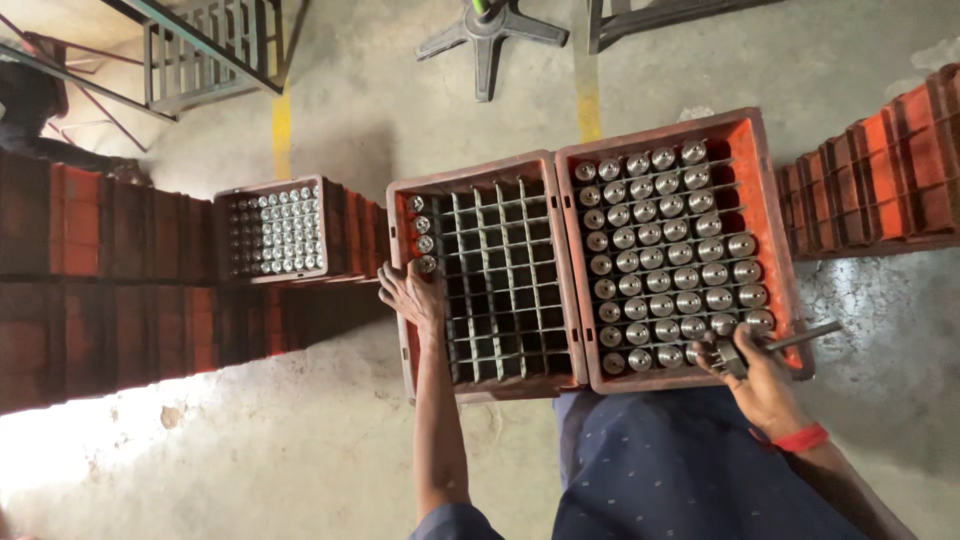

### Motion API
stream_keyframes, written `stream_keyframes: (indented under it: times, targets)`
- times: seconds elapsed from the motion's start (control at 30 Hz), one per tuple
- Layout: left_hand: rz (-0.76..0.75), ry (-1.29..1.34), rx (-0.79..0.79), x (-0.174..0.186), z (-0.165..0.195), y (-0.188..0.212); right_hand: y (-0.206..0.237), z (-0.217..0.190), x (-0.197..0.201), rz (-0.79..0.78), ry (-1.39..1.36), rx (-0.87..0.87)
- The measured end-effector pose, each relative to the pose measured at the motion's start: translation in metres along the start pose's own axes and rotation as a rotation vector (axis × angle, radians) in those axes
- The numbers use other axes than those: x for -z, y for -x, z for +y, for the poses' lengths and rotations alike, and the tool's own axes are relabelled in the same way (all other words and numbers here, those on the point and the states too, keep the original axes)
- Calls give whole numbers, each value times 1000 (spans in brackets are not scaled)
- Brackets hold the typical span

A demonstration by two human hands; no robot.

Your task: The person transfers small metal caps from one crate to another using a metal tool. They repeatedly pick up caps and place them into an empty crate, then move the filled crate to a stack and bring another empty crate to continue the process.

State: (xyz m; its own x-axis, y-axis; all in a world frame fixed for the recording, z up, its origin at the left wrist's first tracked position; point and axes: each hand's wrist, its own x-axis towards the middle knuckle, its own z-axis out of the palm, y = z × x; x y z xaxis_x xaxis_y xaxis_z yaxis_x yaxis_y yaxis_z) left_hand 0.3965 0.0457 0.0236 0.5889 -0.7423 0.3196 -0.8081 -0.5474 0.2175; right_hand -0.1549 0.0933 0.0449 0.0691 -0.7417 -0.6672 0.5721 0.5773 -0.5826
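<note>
- Head view looks straight down on two red divided crates set side by side, touching, in front of the person.
- Left hand (412, 295) rests on the 9 o'clock rim of the left crate (480, 172); fingers (393, 283) are spread and loosely open, lying on the rim, gripping nothing.
- Left crate is mostly bare compartments; a short column of four metal cylinders (421, 234) stands in its 10 o'clock corner, just above the left hand.
- Right crate (770, 200) is nearly filled with upright metal cylinders (662, 260) standing in rows, one to a compartment.
- Right hand (762, 378) sits at the 5 o'clock corner of the right crate, fingers closed around a metal piece (727, 357), with a grey rod (806, 336) projecting toward 2 o'clock over the rim; whether rod and piece are one item cannot be told.
- Red band (800, 438) circles the right wrist.
- Third crate (272, 232), holding cylinders, sits atop stacked red crates (110, 290) at 9 o'clock, well apart from both hands.
- More stacked red crates (885, 170) stand at 3 o'clock, near the right crate.
- Concrete floor (300, 450) surrounds the crates; a dark chair base (490, 35) lies at 12 o'clock.
</note>
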Motion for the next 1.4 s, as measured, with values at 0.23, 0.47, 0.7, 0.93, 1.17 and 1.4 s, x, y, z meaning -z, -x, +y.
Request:
stream_keyframes:
  times: [0.23,0.47,0.7,0.93,1.17,1.4]
  targets:
    - [144,440,-133,63,-8,1,6,15,-5,-25,51,80]
    - [-250,1447,446,84,77,90,-10,39,-16,20,130,-12]
    - [-635,1054,113,97,202,215,5,17,-98,-195,502,382]
    - [-838,776,-140,107,255,241,21,-14,-112,-281,326,267]
    - [-1132,842,-195,92,286,244,-15,-23,-41,-262,204,59]
    - [-958,556,-346,41,341,174,-57,-80,46,18,450,530]
